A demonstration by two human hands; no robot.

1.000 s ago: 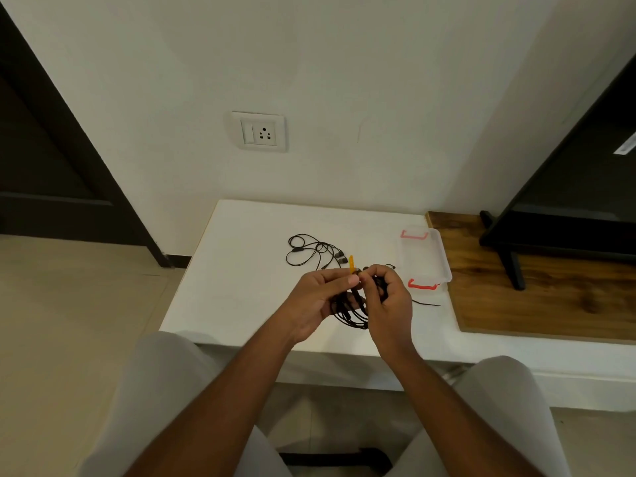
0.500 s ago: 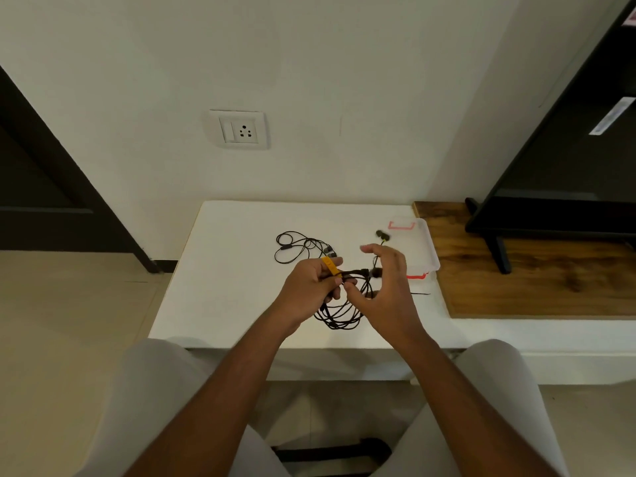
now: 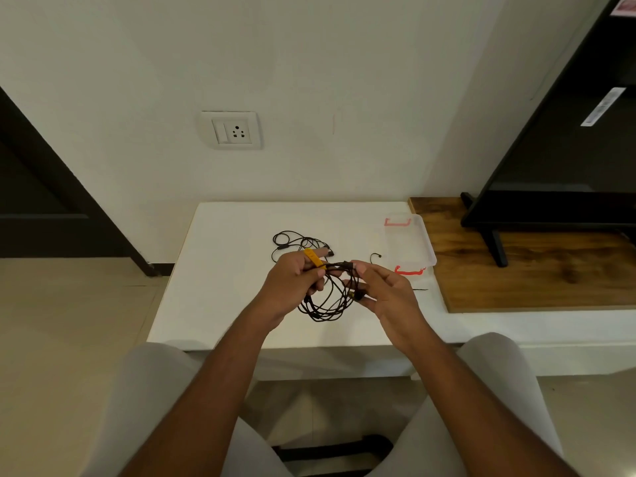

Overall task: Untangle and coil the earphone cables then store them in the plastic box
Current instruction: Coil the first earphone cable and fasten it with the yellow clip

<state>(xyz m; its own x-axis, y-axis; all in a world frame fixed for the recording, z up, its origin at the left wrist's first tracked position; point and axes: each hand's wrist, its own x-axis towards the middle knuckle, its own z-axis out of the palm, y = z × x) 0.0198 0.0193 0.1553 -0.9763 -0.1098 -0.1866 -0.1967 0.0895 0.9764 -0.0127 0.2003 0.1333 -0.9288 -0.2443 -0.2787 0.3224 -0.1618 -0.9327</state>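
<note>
Head view: cable coil between hands.

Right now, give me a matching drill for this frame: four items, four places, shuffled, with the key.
Items
1. cable with orange remote
2. second black cable
3. plastic box
4. wall socket

Places
A. far right of the white table, beside the wooden board
B. on the wall above the table
C. held between left hand and right hand
D. lying loose on the table, beyond the hands

Pairs: 1-C, 2-D, 3-A, 4-B
</note>
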